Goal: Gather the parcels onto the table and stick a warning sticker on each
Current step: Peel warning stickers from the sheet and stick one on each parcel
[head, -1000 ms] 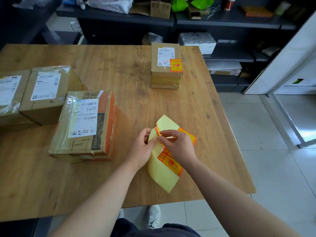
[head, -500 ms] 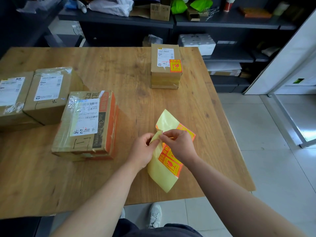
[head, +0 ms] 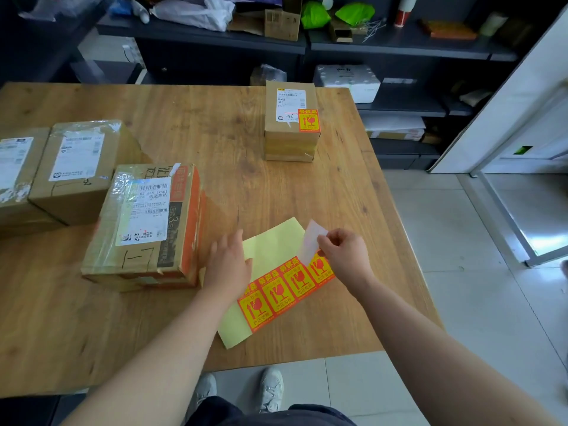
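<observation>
Sticker [head: 311, 241], likely limp and tacky, pinched at one corner by right hand [head: 344, 256] above sheet [head: 276, 244]; left hand [head: 229, 265] lies flat, pinning sheet.

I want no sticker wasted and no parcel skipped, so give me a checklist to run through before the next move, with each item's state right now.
1. Peeled sticker gripped: ok, the right hand pinches it, white back showing.
2. Sticker fully off the sticker sheet: cannot tell, its lower edge overlaps the sheet.
3. Sheet steadied: ok, the left hand rests flat on its left edge.
4. Nearest parcel has bare cardboard for it: ok.
5. Far parcel stickered: ok.
6. Left parcels stickered: not ok, none visible.
</observation>
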Demonstrator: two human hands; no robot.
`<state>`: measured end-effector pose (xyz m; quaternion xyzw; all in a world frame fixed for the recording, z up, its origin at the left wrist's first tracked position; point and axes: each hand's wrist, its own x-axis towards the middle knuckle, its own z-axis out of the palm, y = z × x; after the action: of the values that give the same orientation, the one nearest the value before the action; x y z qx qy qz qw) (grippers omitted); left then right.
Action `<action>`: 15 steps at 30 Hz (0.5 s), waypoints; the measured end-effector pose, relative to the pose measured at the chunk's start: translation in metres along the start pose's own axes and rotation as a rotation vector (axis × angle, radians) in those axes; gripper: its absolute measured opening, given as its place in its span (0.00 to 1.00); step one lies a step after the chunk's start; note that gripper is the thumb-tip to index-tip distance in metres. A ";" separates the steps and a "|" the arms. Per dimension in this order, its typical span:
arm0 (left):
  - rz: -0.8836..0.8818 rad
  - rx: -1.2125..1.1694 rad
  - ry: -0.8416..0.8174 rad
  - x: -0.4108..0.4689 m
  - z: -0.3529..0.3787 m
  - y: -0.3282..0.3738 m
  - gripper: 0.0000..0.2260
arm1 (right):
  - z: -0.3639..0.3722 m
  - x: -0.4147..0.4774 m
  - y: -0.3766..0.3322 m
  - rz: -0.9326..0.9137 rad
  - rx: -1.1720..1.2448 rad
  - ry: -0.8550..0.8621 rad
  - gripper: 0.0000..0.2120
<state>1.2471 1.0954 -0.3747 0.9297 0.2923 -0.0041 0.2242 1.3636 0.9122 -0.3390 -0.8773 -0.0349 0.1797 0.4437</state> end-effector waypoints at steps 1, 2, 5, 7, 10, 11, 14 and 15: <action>0.064 -0.004 0.037 -0.002 0.000 0.006 0.25 | 0.000 -0.001 -0.001 -0.004 -0.002 0.002 0.08; 0.138 -0.035 0.063 -0.005 -0.001 0.014 0.25 | 0.001 -0.002 -0.003 -0.008 -0.005 0.004 0.08; 0.292 -0.126 0.086 -0.016 -0.003 0.043 0.21 | 0.006 -0.007 -0.010 -0.022 -0.015 -0.011 0.08; 0.302 -0.135 0.090 -0.021 -0.004 0.054 0.19 | 0.011 -0.010 -0.015 -0.034 -0.025 -0.024 0.08; 0.272 -0.146 0.090 -0.022 -0.007 0.059 0.13 | 0.017 -0.014 -0.023 -0.050 -0.043 -0.036 0.07; 0.265 -0.157 0.094 -0.023 -0.008 0.059 0.10 | 0.018 -0.015 -0.025 -0.056 -0.051 -0.038 0.08; 0.239 -0.187 0.113 -0.025 -0.010 0.056 0.07 | 0.023 -0.018 -0.030 -0.065 -0.080 -0.060 0.08; 0.219 -0.205 0.113 -0.024 -0.011 0.053 0.06 | 0.024 -0.019 -0.031 -0.074 -0.086 -0.080 0.09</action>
<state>1.2546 1.0479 -0.3395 0.9271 0.2000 0.1025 0.3000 1.3406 0.9455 -0.3224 -0.8856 -0.0928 0.1964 0.4104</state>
